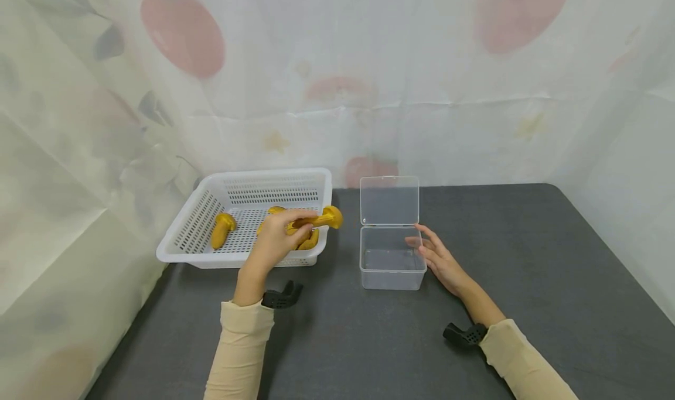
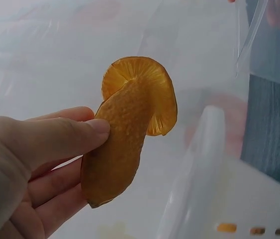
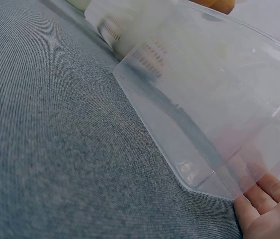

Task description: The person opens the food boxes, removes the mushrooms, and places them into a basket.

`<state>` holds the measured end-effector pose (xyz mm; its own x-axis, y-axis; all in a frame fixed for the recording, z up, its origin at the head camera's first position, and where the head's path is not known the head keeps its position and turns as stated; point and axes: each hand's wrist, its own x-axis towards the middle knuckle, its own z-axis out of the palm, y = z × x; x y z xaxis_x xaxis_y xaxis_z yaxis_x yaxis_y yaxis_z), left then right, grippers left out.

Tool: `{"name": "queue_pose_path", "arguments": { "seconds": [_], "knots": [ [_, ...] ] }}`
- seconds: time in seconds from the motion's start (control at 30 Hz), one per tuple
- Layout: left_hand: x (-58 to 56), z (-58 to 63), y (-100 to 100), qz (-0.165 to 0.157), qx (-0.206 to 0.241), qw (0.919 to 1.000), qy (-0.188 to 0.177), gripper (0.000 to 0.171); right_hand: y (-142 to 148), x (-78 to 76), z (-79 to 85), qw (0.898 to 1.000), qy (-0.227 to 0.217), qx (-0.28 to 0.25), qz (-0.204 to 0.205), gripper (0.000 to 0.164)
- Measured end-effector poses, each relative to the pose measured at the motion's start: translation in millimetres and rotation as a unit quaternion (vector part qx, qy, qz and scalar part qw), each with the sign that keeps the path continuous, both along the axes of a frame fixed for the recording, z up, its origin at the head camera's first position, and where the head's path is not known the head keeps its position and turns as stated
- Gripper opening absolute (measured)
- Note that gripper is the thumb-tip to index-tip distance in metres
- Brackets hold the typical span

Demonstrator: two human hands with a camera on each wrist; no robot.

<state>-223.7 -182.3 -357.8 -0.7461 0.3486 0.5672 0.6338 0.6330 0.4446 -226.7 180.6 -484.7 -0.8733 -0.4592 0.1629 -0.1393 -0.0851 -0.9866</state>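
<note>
Between thumb and fingers, my left hand (image 1: 279, 236) pinches a yellow-brown mushroom (image 1: 328, 217) by its stem, above the right rim of the white basket (image 1: 181, 249). In the left wrist view the gilled cap of the mushroom (image 2: 130, 114) points up and away from the hand (image 2: 40, 164). My right hand (image 1: 443, 264) rests against the right side of a clear plastic box (image 1: 392, 279), its fingers fairly straight. The box's hinged lid (image 1: 390, 201) stands raised at the back. In the right wrist view, fingertips (image 3: 274, 188) touch the box wall (image 3: 199, 124).
Inside the basket lie another mushroom (image 1: 222, 230) on the left and several more on the right, partly hidden by my left hand. Basket and box stand apart on a dark grey table (image 1: 506, 242). A printed curtain (image 1: 437, 66) hangs behind the table.
</note>
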Motion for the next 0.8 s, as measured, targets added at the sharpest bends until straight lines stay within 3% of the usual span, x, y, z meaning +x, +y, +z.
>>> {"name": "queue_pose_path", "arguments": {
  "seconds": [0.5,0.8],
  "knots": [
    [4.8,-2.1,-27,0.017,0.016,0.9996,-0.013,0.026,-2,-0.9,1.8,1.0,-0.003,0.001,0.001,0.055],
    [11.0,-6.8,-44,0.061,-0.01,0.9978,-0.022,0.025,-1,0.6,1.9,1.0,0.003,-0.006,0.002,0.055]
  ]
}}
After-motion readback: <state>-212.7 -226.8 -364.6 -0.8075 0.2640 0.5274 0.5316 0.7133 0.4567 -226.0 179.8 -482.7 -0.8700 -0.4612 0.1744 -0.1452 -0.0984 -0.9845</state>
